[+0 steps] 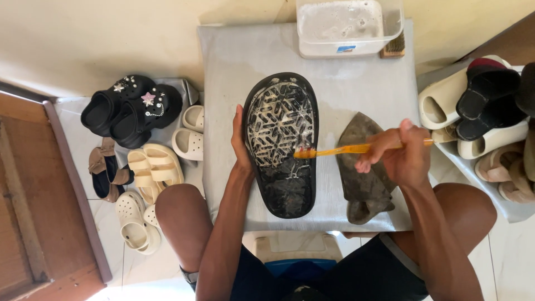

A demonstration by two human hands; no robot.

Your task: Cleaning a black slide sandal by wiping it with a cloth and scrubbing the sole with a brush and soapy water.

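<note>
Pairs of sandals and clogs (pixel 139 161) lie at nine o'clock on the floor. At centre, on a grey mat (pixel 234 67), the left hand (pixel 239 146) grips the edge of an upturned black sandal (pixel 281 145). The right hand (pixel 401 156), at three o'clock, clenches an orange toothbrush (pixel 340 149) scrubbing the soapy sole mid-clean; the heel end likely needs bristles next.

Bright, even daylight; sharp, soft shadows
</note>
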